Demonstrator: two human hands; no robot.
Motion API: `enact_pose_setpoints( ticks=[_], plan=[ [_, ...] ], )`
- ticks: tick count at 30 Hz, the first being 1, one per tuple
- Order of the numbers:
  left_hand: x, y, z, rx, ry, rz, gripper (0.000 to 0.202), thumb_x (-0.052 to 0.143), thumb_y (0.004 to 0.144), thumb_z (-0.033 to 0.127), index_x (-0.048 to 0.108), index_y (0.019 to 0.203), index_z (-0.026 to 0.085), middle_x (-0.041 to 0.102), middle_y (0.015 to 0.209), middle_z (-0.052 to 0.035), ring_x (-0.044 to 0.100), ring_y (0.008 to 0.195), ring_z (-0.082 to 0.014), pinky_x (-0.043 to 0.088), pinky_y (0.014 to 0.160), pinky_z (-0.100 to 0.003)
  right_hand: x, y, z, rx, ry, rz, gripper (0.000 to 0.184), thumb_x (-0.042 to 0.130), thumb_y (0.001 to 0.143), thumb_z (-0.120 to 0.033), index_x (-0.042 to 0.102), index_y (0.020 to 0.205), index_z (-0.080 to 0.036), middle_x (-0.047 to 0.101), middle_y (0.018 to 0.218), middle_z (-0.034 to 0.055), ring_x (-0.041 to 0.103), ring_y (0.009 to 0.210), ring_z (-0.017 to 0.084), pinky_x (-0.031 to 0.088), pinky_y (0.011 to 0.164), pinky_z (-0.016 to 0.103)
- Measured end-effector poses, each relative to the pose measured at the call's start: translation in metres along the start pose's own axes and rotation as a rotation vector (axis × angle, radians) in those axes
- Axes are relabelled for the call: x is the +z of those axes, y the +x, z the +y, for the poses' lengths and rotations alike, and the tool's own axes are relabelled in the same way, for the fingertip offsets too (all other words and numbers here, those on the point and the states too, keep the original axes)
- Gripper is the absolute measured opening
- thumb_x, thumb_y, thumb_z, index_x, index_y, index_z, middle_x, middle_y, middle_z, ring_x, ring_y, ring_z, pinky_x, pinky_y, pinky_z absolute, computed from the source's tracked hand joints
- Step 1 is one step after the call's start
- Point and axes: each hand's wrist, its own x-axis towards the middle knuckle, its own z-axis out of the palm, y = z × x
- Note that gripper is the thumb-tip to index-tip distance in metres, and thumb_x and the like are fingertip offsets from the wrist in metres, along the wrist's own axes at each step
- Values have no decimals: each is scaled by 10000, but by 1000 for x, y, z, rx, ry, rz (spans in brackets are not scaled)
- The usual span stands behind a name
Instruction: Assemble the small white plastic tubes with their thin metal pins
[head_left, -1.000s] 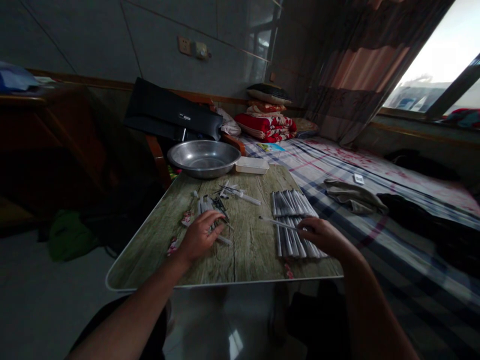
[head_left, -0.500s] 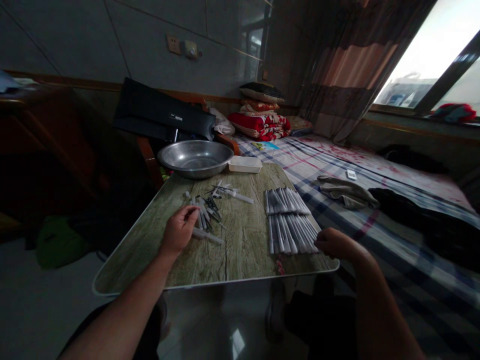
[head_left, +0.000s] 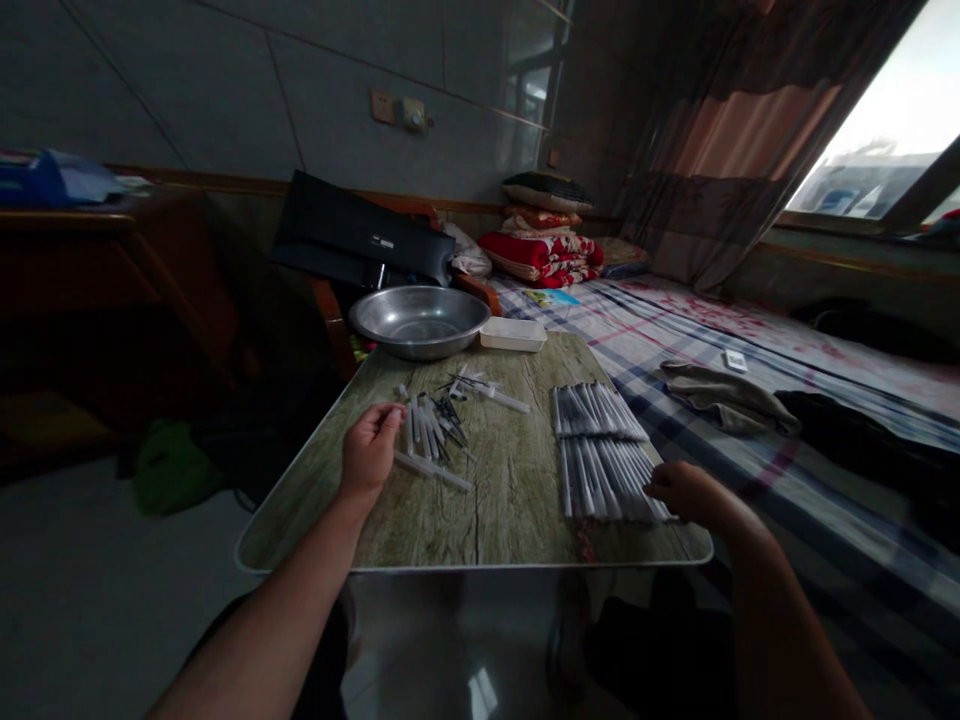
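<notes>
My left hand [head_left: 373, 445] is over the left half of the table, thumb and fingers pinched together; whatever is between them is too small to make out. Just right of it lies a loose pile of whitish tubes and thin dark pieces [head_left: 435, 425]. A longer clear tube [head_left: 433, 470] lies in front of the pile, and another clear tube [head_left: 510, 400] behind it. My right hand [head_left: 686, 488], fingers curled, is at the right end of the nearer of two rows of slim pen-like sticks [head_left: 604, 480]. Its fingertips are hidden, so I cannot tell if it grips one.
The wood-grain table [head_left: 510, 520] has a pale rim. At its far end are a metal basin [head_left: 420, 320] and a white plastic tray [head_left: 514, 335]. A bed with a checked sheet [head_left: 630, 340] adjoins on the right, a grey cloth [head_left: 727, 395] on it. Behind the basin leans a black case [head_left: 360, 240].
The camera has turned a little to the left, so the whole scene sits further right. Both hands stay in nearly the same places over the table.
</notes>
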Motion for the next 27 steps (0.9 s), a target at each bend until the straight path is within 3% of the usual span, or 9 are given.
enact_pose_setpoints(
  ticks=[2, 5, 9, 13, 15, 19, 23, 27],
  plan=[
    [-1, 3, 1, -88, -139, 32, 316, 574, 770, 423, 642, 903, 144, 666, 840, -51, 594, 667, -128, 474, 598, -226, -5, -2, -13, -96, -17, 143, 236, 494, 845, -299, 599, 689, -156, 603, 572, 29, 545, 509, 121, 350, 501, 223],
    [-2, 6, 3, -200, -287, 92, 316, 609, 707, 418, 622, 863, 143, 640, 802, -38, 549, 598, -102, 439, 528, -203, -3, -5, -54, -294, 33, 322, 236, 479, 845, -316, 618, 730, -165, 628, 649, 39, 557, 597, 143, 347, 549, 240],
    [-2, 10, 4, -273, -360, 151, 315, 621, 648, 409, 598, 822, 148, 633, 778, -32, 547, 585, -101, 417, 496, -197, 23, -5, -130, -531, 135, 236, 158, 503, 830, -230, 642, 803, -161, 653, 762, 47, 582, 702, 148, 379, 639, 234],
    [-3, 11, 4, -292, -395, 163, 308, 634, 630, 401, 594, 805, 150, 638, 763, -25, 550, 581, -99, 409, 497, -202, 61, -1, -189, -743, 63, 179, 156, 511, 839, -179, 655, 894, -154, 625, 896, 74, 588, 845, 168, 410, 769, 249],
    [-4, 11, 4, -293, -416, 159, 306, 641, 627, 393, 597, 804, 148, 637, 763, -23, 547, 583, -95, 404, 498, -200, 76, 1, -208, -753, 17, 199, 191, 512, 848, -181, 651, 976, -161, 616, 991, 91, 576, 964, 195, 408, 839, 268],
    [-6, 11, 3, -308, -446, 131, 310, 653, 633, 374, 609, 833, 141, 624, 770, -20, 525, 581, -86, 397, 497, -193, 95, 7, -230, -627, -97, 220, 190, 527, 855, -237, 635, 997, -171, 612, 1045, 109, 572, 1009, 230, 422, 843, 300],
    [-9, 10, 2, -323, -446, 66, 333, 672, 634, 373, 607, 860, 137, 630, 768, -22, 507, 549, -77, 387, 487, -190, 98, 13, -237, -536, -135, 205, 163, 493, 855, -210, 624, 944, -171, 640, 1014, 115, 613, 930, 228, 431, 754, 294],
    [-11, 5, 5, -322, -428, -45, 313, 690, 651, 369, 589, 838, 140, 593, 681, 8, 444, 477, -52, 311, 434, -167, 90, 17, -235, -526, -2, 199, 132, 496, 840, -209, 615, 880, -169, 673, 919, 93, 631, 831, 202, 401, 700, 265]
  ],
)
